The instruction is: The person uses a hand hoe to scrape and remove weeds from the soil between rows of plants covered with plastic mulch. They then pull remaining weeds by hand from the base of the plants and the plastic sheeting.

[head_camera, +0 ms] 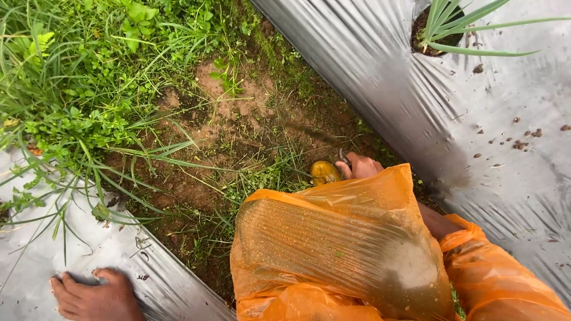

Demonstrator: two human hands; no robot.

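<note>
Head view, looking down into a furrow of bare reddish-brown soil (232,128), crumbly and damp-looking, flanked by two sheets of silver-grey plastic mulch (380,71), smooth and glossy with long diagonal creases and a few soil crumbs scattered on top. Right hand (360,166) is low in the furrow, fingers curled closed around a thin dark tool (344,157); only a short curved bit of it shows above the knuckles, so its kind, long axis and pointing direction cannot be told. Just left of that hand, touching or nearly so, sits a rounded yellow object (324,172), smooth and mud-flecked. The forearm is covered by an orange raincoat sleeve (339,249), thin translucent plastic, wrinkled, spattered with fine grit. Left hand (95,295) lies at the lower left, palm down, fingers spread flat and pressed on the left mulch sheet, holding nothing. Coarse grass and broad-leafed weeds (89,89) crowd the upper left. At top right, a green narrow-leafed plant (458,27) rises from a round hole cut in the sheet.
</note>
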